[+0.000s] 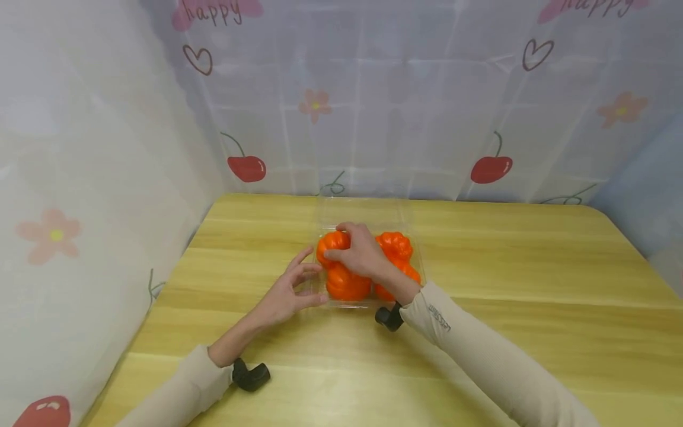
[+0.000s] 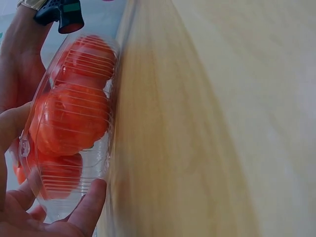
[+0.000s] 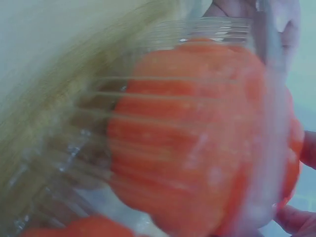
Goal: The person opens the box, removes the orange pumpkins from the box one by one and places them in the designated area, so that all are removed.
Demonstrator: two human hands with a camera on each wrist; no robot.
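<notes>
A clear plastic clamshell box [image 1: 421,261] lies on the table, holding several glossy, ribbed orange pumpkin-like pieces. Over its left half, my right hand [image 1: 363,252] grips the back-left orange piece [image 1: 329,242] between thumb and fingers. The right wrist view shows fingertips [image 3: 292,218] at that piece, behind a larger orange piece [image 3: 192,133] seen through the ribbed wall. My left hand [image 1: 288,293] is spread at the box's left side, thumb near the front corner. In the left wrist view its thumb [image 2: 93,205] touches the clear wall. Another orange piece [image 1: 395,244] sits back right.
The box's clear lid [image 1: 363,210] is folded back toward the rear wall. Wood-grain table [image 1: 523,279] extends on both sides. Printed curtains [image 1: 395,118] hang behind and to the left. A dark strap mount [image 1: 388,317] on the right wrist hangs near the box's front edge.
</notes>
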